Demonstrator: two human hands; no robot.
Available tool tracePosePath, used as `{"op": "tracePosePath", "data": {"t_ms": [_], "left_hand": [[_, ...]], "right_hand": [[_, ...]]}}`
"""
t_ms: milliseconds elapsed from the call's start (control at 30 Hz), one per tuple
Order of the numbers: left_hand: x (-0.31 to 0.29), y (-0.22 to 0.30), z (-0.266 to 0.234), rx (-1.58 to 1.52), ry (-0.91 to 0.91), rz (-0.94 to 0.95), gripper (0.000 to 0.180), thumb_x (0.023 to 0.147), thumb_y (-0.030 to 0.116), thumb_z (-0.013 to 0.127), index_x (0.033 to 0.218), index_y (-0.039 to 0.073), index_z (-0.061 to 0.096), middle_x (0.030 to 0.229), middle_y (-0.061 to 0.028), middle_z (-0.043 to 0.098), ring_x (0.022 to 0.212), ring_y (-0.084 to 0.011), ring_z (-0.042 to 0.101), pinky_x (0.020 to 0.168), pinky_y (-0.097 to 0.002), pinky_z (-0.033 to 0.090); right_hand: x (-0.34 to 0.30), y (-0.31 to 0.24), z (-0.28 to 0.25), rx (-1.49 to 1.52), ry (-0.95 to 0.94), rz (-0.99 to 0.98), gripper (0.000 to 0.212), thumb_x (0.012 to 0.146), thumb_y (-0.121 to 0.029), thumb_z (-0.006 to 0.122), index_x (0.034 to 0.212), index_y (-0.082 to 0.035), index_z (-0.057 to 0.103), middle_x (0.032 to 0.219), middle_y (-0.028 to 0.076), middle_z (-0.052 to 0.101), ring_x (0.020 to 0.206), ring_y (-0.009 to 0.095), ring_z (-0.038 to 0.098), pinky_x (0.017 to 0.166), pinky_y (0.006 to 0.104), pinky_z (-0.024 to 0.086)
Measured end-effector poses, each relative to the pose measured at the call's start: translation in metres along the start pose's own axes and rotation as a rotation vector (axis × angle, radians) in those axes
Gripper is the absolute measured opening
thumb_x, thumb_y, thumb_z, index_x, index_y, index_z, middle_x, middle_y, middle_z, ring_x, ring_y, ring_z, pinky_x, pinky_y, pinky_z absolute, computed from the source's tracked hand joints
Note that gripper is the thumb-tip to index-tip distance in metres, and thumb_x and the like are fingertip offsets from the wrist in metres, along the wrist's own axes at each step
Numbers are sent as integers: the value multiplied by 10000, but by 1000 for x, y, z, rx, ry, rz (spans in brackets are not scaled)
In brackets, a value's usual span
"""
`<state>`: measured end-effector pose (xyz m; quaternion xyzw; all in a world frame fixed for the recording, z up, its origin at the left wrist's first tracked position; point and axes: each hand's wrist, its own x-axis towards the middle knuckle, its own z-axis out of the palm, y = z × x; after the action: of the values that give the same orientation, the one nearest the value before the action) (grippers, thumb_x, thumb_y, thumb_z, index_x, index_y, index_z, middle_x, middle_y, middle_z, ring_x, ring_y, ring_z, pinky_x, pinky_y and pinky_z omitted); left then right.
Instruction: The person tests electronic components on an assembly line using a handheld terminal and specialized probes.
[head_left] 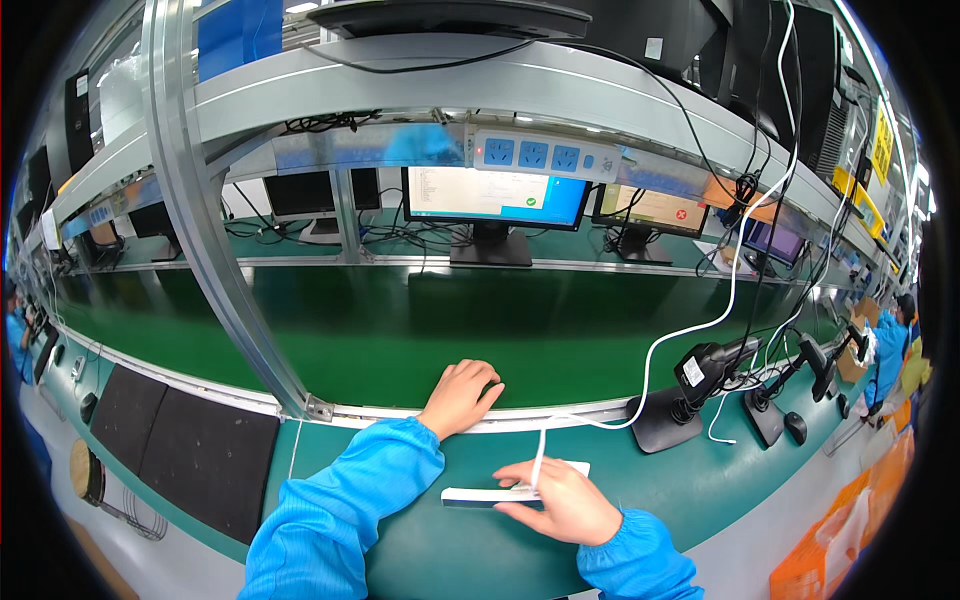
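My left hand lies palm down over a dark computer mouse at the edge of the green conveyor belt. My right hand holds a flat white device against the green bench top; a white cable runs up from it. Both sleeves are bright blue. The mouse is mostly hidden under my fingers.
A lit monitor stands beyond the belt, with more monitors beside it. A black barcode scanner on a stand sits to the right, another stand further right. Black mats lie left. A metal post rises ahead. A person in blue works at far right.
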<state>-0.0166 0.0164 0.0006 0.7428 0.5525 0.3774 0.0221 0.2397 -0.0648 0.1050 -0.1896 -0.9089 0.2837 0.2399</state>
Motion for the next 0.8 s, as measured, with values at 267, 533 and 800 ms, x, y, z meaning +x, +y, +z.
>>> {"op": "tracePosePath", "data": {"t_ms": [267,533,800], "left_hand": [[1,5,-3,-3,-10,4,223,1016,251,635,1064,47,713,1159,-100,688,1178,-308,597,1022,-447,439],[-1,0,-3,5,5,9,221,1015,248,635,1057,48,720,1135,-96,698,1174,-302,602,1019,-446,442],[6,4,0,-1,-11,34,199,997,227,645,1031,47,722,1132,-90,715,1141,-310,620,995,-448,445]], "right_hand": [[28,-12,9,-314,-431,48,420,861,-170,812,1247,-69,680,848,168,754,797,390,739,685,477,599],[22,-8,25,-448,-375,27,334,907,-115,720,1240,-104,697,827,136,746,742,361,737,622,456,586],[14,13,-15,-578,-207,113,209,998,-216,618,1041,-68,759,746,125,712,663,325,730,597,450,583]]}}
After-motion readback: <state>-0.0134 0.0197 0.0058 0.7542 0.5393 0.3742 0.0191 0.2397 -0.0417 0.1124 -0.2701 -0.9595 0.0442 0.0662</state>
